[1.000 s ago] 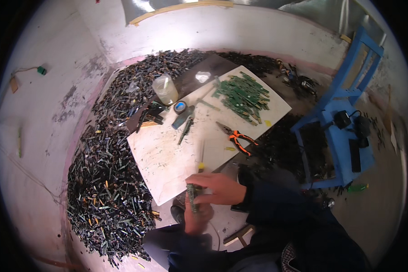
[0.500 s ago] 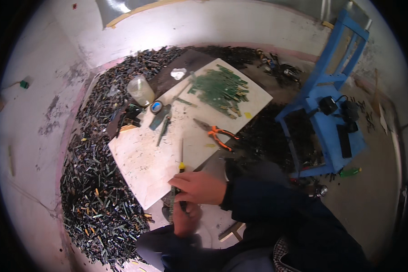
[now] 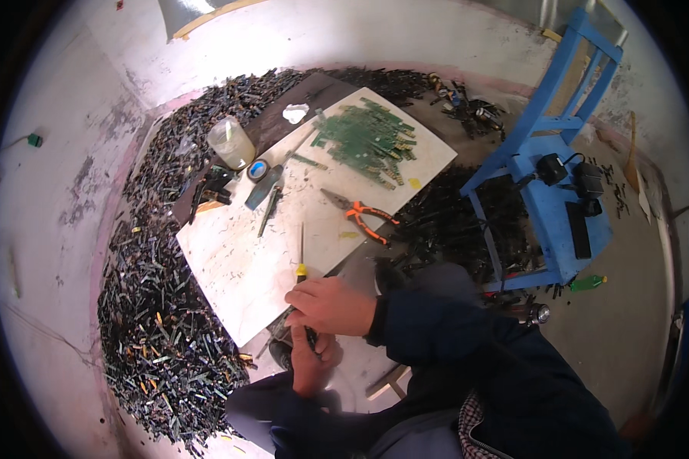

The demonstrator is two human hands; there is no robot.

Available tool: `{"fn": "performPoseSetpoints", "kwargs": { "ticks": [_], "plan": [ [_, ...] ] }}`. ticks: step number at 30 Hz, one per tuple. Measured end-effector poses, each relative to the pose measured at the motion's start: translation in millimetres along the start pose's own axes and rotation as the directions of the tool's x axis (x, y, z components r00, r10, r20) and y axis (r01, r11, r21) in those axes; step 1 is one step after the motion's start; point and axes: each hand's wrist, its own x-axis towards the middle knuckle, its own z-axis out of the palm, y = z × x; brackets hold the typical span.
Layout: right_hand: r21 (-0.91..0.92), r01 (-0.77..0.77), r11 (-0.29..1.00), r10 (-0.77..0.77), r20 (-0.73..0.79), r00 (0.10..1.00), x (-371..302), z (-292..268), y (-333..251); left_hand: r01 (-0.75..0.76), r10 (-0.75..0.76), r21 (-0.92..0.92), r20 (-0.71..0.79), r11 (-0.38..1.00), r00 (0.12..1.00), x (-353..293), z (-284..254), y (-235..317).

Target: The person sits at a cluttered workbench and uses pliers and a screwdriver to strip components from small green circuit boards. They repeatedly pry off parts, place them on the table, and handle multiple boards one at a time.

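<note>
A screwdriver (image 3: 302,269) with a yellow collar and black handle points away from me over the near edge of a white board (image 3: 241,264). My left hand (image 3: 311,369) is closed around the lower part of its handle. Above it, my right hand (image 3: 333,306) is closed, its fingers curled over the upper handle. A thin green-grey strip (image 3: 272,339), seemingly circuit board, slants out from beneath the right fingertips; the exact grip is hidden. Orange-handled pliers (image 3: 369,220) lie on the board. Farther back on it is a pile of green circuit board strips (image 3: 367,141).
Dark strip-like scrap (image 3: 161,329) is heaped along the left and back. A cloudy plastic jar (image 3: 231,144), a blue-centred tape roll (image 3: 258,170) and a flat scraper-like tool (image 3: 263,190) sit at the board's left side. At right stands a blue chair (image 3: 563,229) bearing black devices.
The strip by my hands has tilted, its lower end swinging left, away from my left hand. Both hands remain together on the screwdriver; the whole view has shifted slightly.
</note>
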Motion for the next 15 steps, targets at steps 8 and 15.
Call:
{"fn": "performPoseSetpoints", "kwargs": {
  "ticks": [8,15],
  "plan": [
    [-0.073,-0.051,0.996,0.051,0.009,0.999,1.7,-10.1,-5.2,-0.043,0.047,0.162,-0.018,0.986,0.999,-2.1,8.9,-2.3],
    [-0.031,0.078,0.997,-0.082,-0.204,0.975,17.9,-16.4,-11.0,-0.068,0.081,0.167,-0.072,0.984,0.994,1.7,0.1,1.2]
  ]
}}
